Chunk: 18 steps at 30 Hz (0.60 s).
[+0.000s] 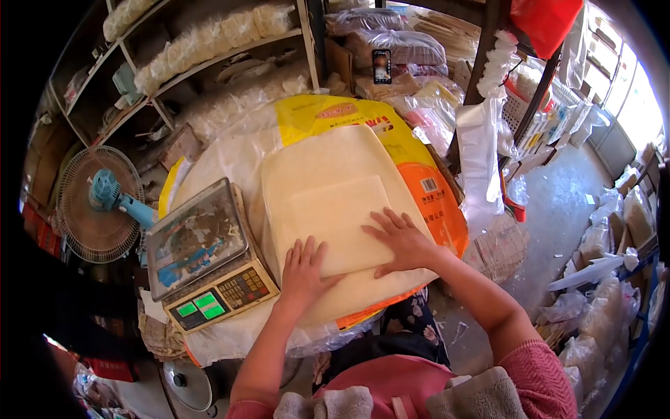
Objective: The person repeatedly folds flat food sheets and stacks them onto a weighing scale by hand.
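Note:
A flat, pale cream stack of thin sheets (328,160) lies before me, its kind not plain. A smaller cream rectangle (342,209) shows on its top. My left hand (303,276) rests palm down at the stack's near left, fingers spread. Over the near right part lies my right hand (401,241), its fingers stretched apart and touching the sheets. Neither hand grips anything. Just left of the stack stands a digital scale (199,237) with a stained metal pan and lit green displays. Yellow and orange printed plastic sacking (429,192) spreads under the stack.
A blue fan (105,192) stands at the left. Shelves (230,59) with bagged goods rise behind. A phone (382,66) is propped upright at the back. Clear plastic bags (480,160) hang at the right; more bagged goods (590,328) line the right side.

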Tool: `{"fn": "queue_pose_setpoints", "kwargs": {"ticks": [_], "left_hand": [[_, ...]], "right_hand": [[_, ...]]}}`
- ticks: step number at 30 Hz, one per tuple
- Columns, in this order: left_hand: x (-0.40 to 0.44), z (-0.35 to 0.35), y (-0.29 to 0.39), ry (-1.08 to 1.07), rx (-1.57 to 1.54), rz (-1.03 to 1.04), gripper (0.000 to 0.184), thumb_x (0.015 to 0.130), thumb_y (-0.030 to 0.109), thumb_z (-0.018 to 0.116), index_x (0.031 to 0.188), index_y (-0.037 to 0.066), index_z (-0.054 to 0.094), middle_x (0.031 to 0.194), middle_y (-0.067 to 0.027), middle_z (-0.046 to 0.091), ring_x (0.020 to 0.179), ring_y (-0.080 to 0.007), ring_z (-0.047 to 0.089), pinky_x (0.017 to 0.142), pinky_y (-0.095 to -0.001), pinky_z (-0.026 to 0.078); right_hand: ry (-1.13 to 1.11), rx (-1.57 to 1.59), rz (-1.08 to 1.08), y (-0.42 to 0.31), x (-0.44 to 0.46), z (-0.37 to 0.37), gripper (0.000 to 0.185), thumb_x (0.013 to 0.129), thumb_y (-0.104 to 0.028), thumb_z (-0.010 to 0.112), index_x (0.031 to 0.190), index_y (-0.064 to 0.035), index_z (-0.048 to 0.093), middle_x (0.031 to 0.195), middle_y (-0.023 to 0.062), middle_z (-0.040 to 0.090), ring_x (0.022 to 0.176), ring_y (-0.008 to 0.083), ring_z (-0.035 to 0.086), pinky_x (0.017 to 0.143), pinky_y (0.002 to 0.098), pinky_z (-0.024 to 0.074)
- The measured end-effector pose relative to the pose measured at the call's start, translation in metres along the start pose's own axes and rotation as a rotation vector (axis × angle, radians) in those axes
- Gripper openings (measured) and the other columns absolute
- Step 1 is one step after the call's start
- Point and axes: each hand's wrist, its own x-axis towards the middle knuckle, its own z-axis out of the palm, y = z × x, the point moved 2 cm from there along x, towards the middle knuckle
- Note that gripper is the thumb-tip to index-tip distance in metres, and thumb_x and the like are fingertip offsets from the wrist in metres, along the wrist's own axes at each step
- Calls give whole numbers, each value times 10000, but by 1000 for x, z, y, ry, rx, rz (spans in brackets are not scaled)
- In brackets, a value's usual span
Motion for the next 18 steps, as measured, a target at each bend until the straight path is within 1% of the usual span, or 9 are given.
{"fn": "queue_pose_setpoints", "kwargs": {"ticks": [1,4,7,10,11,14,15,18], "left_hand": [[2,2,-9,42,-15,43,716,770,478,707,1326,72,507,1383,-201,467,1322,-382,388,1106,-481,265],[1,-5,-42,65,-124,153,507,772,301,746,1185,49,597,1184,-179,626,1137,-340,579,999,-398,421],[-3,-48,-37,-96,-584,-250,378,746,111,751,1096,34,629,1022,-141,691,934,-269,672,857,-326,507],[8,-44,-34,184,-1163,-475,406,710,29,755,1093,19,619,930,-125,697,798,-220,682,754,-265,526],[19,-33,-38,233,-1203,-534,449,743,100,754,1153,9,593,956,-141,682,842,-223,665,791,-299,519],[53,-9,-44,336,-555,-645,554,770,175,758,1253,22,533,1172,-198,607,999,-261,628,851,-356,502],[58,-11,-38,279,-382,-536,644,841,351,692,1367,69,450,1421,-206,413,1269,-278,461,1019,-443,385],[76,-8,-25,14,-142,-323,711,874,518,583,1429,116,391,1514,-127,314,1388,-270,310,1116,-498,239]], "right_hand": [[-16,1,-32,6,1,-1,881,735,-522,720,1447,-155,352,1526,171,236,1404,391,211,1126,534,208],[-62,49,-157,24,-6,-7,809,769,-445,714,1433,-136,372,1512,170,272,1405,355,235,1131,473,236],[-103,324,-143,31,-23,-17,631,804,-393,690,1326,-90,509,1343,194,505,1252,318,479,1035,416,386],[5,627,473,23,-24,-32,446,834,-380,674,1128,-47,633,1026,179,667,938,283,646,824,367,497],[116,555,518,27,-15,-24,388,853,-390,653,1011,-36,635,824,175,663,775,325,646,703,380,504],[209,449,639,40,11,-5,413,846,-442,648,856,-33,592,767,163,632,762,335,629,664,402,480],[244,415,634,45,17,1,464,843,-490,632,776,-39,544,732,149,613,747,340,621,647,432,467],[204,343,683,50,29,3,461,847,-504,614,878,-47,564,776,152,639,765,357,629,688,453,483]]}}
